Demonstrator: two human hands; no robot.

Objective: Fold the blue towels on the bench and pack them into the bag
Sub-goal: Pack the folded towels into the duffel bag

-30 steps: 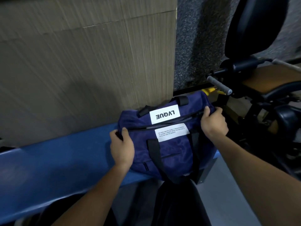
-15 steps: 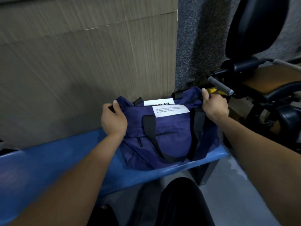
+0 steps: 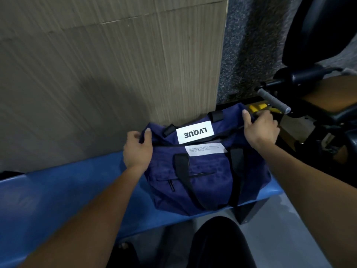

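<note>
Navy bag [image 3: 208, 176], white "LVQUE" label [image 3: 194, 134], lay on blue tabletop [image 3: 58, 200] against wall. Left hand [image 3: 137, 149] gripped its left top corner; right hand [image 3: 259, 128] gripped right.

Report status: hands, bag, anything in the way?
Left hand and right hand each grip a top corner of the bag. Bag sits on the bench, zipped. No towels visible. Gym machine close on right.

matt cloth bag [image 3: 208, 171] — glossy smooth bench [image 3: 67, 194]
</note>
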